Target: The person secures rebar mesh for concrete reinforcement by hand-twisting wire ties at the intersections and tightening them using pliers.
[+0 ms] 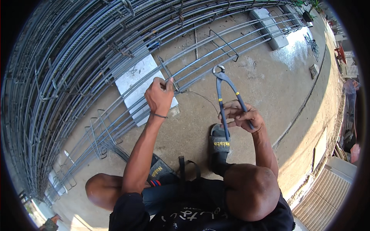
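Observation:
My left hand [159, 93] is closed at a long steel bar of a narrow rebar cage [199, 68], right beside a bent steel stirrup [165, 69]; its fingertips are partly hidden. In my right hand [242, 115] are end-cutting nippers [221, 76] with dark blue handles and yellow bands. Their handles are spread, and the jaws point away from me, just short of the cage. Thin tie wire [202, 96] trails from the cage towards my right hand. Another stirrup [227, 44] hangs around the bars farther right.
A large stack of rebar cages [95, 37] fills the upper left. A white slab [141, 115] lies under the near cage, and a concrete block [267, 29] sits beneath its far end. Loose wire [312, 46] and a stone [314, 70] lie on the concrete floor [260, 86].

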A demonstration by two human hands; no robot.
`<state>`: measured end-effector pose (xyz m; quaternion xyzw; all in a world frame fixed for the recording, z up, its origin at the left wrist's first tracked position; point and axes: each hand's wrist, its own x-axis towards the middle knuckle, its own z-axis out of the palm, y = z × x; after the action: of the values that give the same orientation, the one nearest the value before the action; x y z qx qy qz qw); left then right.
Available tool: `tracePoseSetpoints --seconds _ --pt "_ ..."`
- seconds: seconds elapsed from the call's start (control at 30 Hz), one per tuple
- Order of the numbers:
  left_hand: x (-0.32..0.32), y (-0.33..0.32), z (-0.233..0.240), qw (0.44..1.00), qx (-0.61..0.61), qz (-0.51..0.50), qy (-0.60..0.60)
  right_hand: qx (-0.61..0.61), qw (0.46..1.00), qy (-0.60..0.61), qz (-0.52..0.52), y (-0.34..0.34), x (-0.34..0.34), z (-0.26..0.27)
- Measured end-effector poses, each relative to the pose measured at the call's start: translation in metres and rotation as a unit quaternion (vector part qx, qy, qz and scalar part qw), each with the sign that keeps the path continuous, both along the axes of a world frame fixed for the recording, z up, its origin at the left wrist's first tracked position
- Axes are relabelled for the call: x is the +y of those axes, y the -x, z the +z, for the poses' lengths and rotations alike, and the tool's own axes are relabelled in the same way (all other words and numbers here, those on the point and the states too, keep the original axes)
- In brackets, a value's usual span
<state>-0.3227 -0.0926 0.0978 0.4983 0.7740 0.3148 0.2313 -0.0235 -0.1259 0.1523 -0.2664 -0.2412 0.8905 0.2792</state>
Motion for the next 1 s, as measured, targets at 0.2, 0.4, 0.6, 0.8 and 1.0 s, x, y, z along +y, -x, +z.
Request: tracePoseSetpoints --seconds 0.2,0.4,0.6,0.8,1.0 --pt "-0.045 -0.096 -0.031 0.895 -0.368 0.251 -0.014 -0.335 0.932 -0.136 -0.025 -0.022 0.066 0.017" --pt "-0.063 -0.1 0.014 0.767 -0.584 0.243 0.107 -0.177 0.966 0.011 0.187 -0.015 0.05 -0.04" --pt "-0.079 -0.08 0.01 0.834 -0.508 0.211 0.042 0.13 0.955 0.202 0.171 0.04 -0.005 -0.096" --pt "-0.08 -0.07 0.02 0.819 -0.517 0.239 0.064 0.223 0.935 0.243 0.129 0.05 -0.021 -0.12" --pt "-0.08 -0.058 0.02 0.813 -0.521 0.231 0.117 0.259 0.927 0.238 0.129 0.051 -0.023 -0.124"
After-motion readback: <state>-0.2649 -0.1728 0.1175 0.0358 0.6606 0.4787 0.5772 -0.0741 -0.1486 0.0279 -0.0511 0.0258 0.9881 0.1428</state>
